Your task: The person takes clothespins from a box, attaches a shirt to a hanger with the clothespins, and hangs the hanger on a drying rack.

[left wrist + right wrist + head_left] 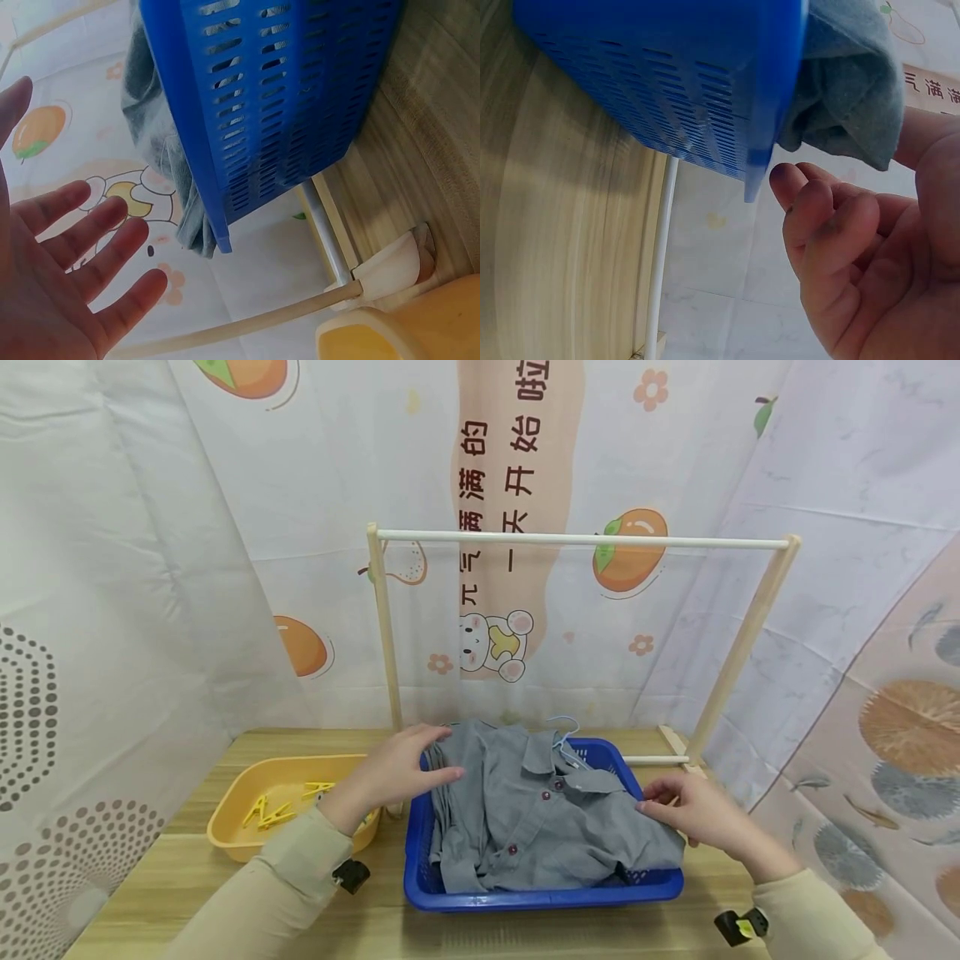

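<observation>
A grey button-up shirt [551, 814] with dark red buttons lies in a blue plastic basket [543, 902]. A light blue hanger [567, 733] shows at its collar. My left hand [401, 768] is at the basket's left side, its fingers spread and the palm bare in the left wrist view. At the right rim is my right hand [693, 810], fingers loosely curled beside the shirt's edge. In the right wrist view, the thumb passes behind the hanging cloth [847, 105], so its contact is hidden; the other fingers hold nothing.
Left of the basket, a yellow tray [225, 818] holds several yellow clothespins [277, 816]. Behind stands a wooden rack with a white bar [577, 539]. Everything rests on a wood-grain table [161, 868], with printed curtains [330, 468] around it.
</observation>
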`<state>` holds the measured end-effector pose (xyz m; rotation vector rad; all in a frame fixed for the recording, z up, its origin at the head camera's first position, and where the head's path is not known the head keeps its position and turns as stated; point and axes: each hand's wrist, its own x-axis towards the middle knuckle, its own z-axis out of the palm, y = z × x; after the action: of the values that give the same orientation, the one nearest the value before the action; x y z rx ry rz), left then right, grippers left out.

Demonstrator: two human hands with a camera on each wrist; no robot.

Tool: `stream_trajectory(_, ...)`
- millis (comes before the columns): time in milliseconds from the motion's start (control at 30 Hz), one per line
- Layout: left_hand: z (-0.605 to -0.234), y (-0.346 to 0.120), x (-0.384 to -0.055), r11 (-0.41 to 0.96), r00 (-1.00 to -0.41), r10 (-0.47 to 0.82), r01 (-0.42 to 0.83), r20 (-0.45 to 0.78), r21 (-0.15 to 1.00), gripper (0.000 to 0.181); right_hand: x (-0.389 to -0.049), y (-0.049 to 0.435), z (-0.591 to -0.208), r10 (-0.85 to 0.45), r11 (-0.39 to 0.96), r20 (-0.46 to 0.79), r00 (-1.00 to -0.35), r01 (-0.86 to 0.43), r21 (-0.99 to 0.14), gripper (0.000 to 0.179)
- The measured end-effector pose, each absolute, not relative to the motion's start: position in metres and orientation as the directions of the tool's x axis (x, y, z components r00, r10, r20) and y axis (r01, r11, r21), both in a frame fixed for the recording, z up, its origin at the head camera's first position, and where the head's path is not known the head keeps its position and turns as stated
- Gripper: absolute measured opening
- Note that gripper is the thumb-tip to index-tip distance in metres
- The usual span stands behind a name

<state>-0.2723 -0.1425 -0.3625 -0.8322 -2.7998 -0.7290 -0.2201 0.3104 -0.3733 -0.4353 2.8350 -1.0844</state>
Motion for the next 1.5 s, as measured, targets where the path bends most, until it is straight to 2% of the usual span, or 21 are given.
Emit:
stream_trajectory(333, -0.367, -0.138, -0.273, 0.733, -0.834, 0.515, 0.548, 0.198, 0.403, 0.073, -0.218, 0.308, -0.377, -0.31, 0.74, 0.041, -0.95, -0.268, -0.617, 0.025)
stream_trajectory(567, -0.371, -0.135, -0.273, 0.724, -0.827, 0.533, 0.554, 0.177, 0.41, 0.07, -0.218, 0.304, -0.379, -0.38, 0.767, 0.091, -0.921, -0.368, -0.526, 0.016)
stream_trajectory(867, -0.374, -0.133, -0.274, 0.712, -0.813, 0.56, 0.57, 0.159, 0.411, 0.067, -0.219, 0.299, -0.38, -0.455, 0.726, 0.113, -0.883, -0.442, -0.527, 0.013)
stream_trajectory(1500, -0.377, -0.131, -0.274, 0.734, -0.819, 0.559, 0.561, 0.129, 0.384, 0.065, -0.219, 0.291, -0.379, -0.437, 0.79, 0.049, -0.898, -0.409, -0.458, 0.016)
